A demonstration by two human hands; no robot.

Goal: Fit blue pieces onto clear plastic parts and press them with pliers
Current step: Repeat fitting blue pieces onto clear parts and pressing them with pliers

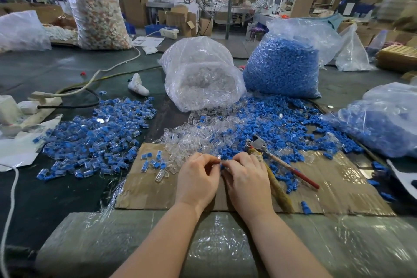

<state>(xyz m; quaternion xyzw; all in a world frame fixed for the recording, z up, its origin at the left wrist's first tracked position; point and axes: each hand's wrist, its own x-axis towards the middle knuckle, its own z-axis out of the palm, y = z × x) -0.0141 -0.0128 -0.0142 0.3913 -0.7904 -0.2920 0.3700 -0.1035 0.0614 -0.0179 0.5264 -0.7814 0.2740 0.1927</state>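
Left hand: we see our left hand [198,178] over the cardboard sheet [338,189], its fingers curled and the fingertips pinching a small clear plastic part [218,160].
Right hand: our right hand [246,178] sits just beside the left one, fingers curled, pinching a blue piece [222,166] right against the clear part; how far the two are joined we cannot tell.
Pliers: the pliers [268,160] lie on the cardboard just right of our right hand, head pointing away from us, one handle wrapped in worn cloth, the other red.
Loose parts: a heap of clear parts [191,140] lies just beyond our hands, with loose blue pieces [282,124] spread to its right.
Fitted pile: to our left, on the dark table [56,198], lies a wide pile of clear-and-blue pieces [94,137].
Bags: farther off stand a bag of clear parts [200,74] and, to its right, a bag of blue pieces [284,67]; another blue-filled bag [383,124] lies at the right edge.
Power strip: a white one [20,108] sits at the far left.
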